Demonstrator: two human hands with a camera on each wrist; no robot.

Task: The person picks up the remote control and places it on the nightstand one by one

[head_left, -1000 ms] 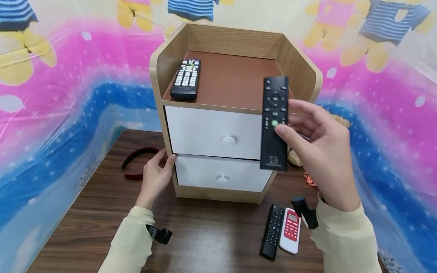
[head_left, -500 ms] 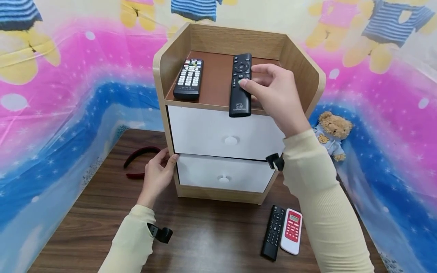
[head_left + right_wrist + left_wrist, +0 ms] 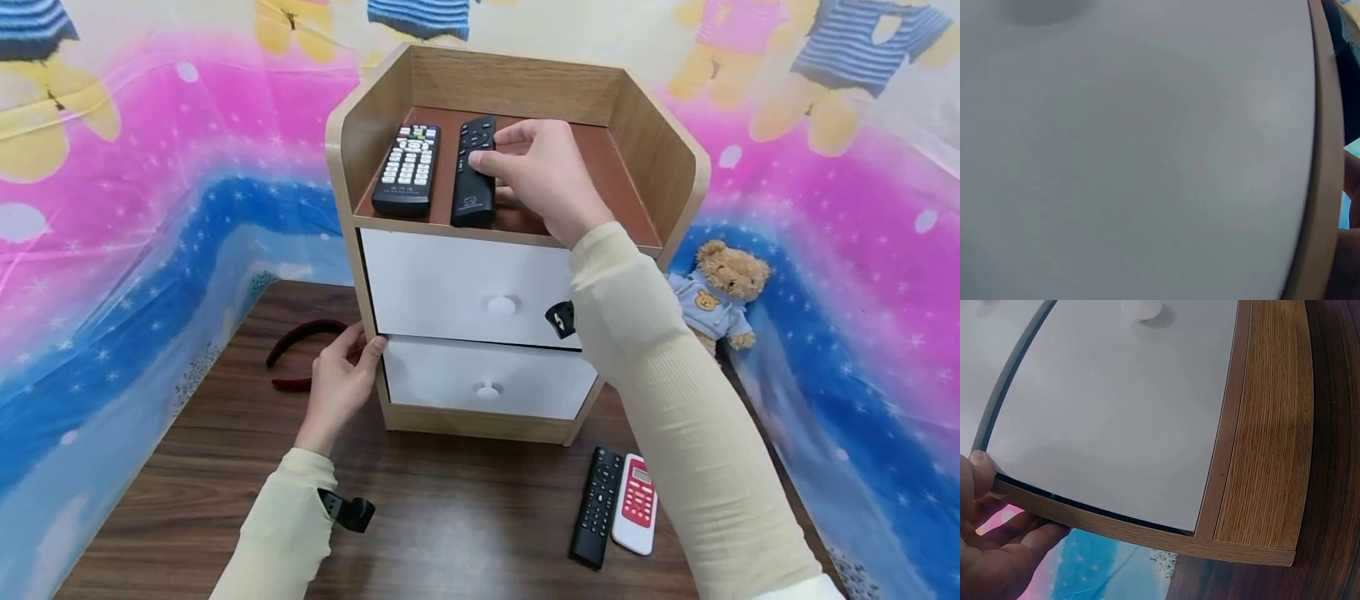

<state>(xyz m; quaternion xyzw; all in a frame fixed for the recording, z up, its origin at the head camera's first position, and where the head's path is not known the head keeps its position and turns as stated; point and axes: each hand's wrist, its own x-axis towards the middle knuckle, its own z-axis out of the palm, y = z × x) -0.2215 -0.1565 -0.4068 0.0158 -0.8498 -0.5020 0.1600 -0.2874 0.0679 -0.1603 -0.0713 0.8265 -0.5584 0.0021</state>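
Note:
In the head view, my right hand (image 3: 553,173) pinches a black remote control (image 3: 472,187) by its right edge, thumb on the buttons. The remote lies low over the brown top shelf (image 3: 592,179) of a small wooden cabinet (image 3: 480,423) with two white drawers. To its left a black remote with white buttons (image 3: 408,171) lies on the same shelf. My left hand (image 3: 341,383) holds the cabinet's left side, thumb on the front edge and fingers along the side panel (image 3: 1097,522). In the right wrist view, a drawer front (image 3: 1147,156) fills most of the picture.
On the table's right side lie a slim black remote (image 3: 597,508) and a white remote with a red face (image 3: 636,504). A teddy bear (image 3: 720,292) sits right of the cabinet. A dark red curved band (image 3: 296,343) lies to the left. Raised walls edge the shelf.
My right hand has carried the black remote left and back from in front of the cabinet to the shelf, beside the white-buttoned remote. My left hand has stayed on the cabinet's side.

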